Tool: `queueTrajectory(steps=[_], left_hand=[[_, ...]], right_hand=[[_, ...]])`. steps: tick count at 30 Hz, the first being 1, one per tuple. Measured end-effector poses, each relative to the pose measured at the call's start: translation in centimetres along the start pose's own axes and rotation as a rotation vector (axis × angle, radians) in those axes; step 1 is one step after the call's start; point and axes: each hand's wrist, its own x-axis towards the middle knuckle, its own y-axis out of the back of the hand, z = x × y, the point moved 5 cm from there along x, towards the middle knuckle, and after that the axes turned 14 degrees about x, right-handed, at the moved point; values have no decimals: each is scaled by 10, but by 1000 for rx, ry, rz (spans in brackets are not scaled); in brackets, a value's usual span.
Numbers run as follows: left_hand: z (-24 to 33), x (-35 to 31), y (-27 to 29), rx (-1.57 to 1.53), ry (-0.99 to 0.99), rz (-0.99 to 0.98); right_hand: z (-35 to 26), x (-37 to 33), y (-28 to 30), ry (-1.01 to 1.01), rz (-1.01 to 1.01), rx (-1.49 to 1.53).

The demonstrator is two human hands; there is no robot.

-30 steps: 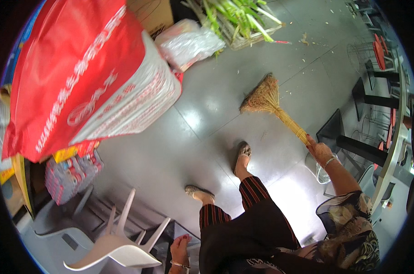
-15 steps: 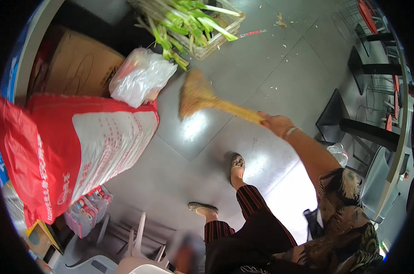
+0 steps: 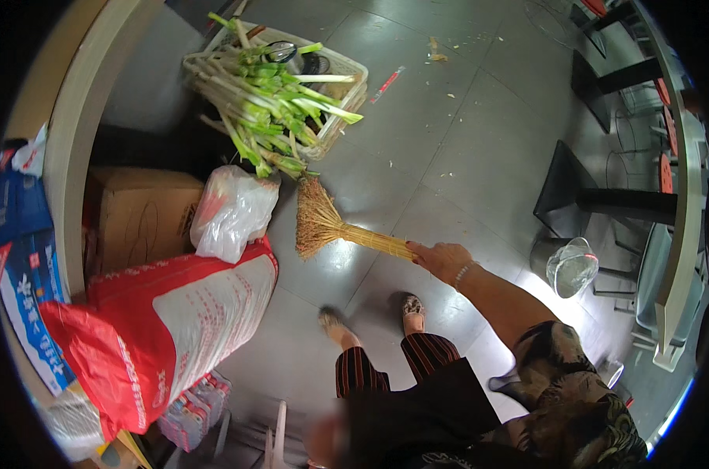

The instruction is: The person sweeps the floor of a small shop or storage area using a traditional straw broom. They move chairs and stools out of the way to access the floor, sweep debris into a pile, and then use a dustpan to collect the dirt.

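Our right fingers point(image 3: 426, 253) grasp the yellow fan-shaped straw broom point(image 3: 358, 234), swung nearer nine o'clock's crumpled white plastic bag point(image 3: 236, 215); left hand point(image 3: 325, 439), we can't tell.

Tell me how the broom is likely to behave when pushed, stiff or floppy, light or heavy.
The broom is probably light for its size: it looks like dry straw and the right hand alone holds it. Its handle seems fairly stiff, running straight out from the hand. The bristles likely flex, since they fan out wide.
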Motion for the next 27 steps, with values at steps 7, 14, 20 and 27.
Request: queueTrajectory(steps=[7,14,20,27], left_hand=[[-41,82,65,639,-140,75],[6,132,139,585,-248,34],[41,129,189,174,-125,23],[42,144,184,708,-288,91]], right_hand=[[63,25,118,-360,187,-108],[3,-10,128,-294,360,-95],[-10,19,83,-128,143,-109],[58,44,163,-265,233,-106]])
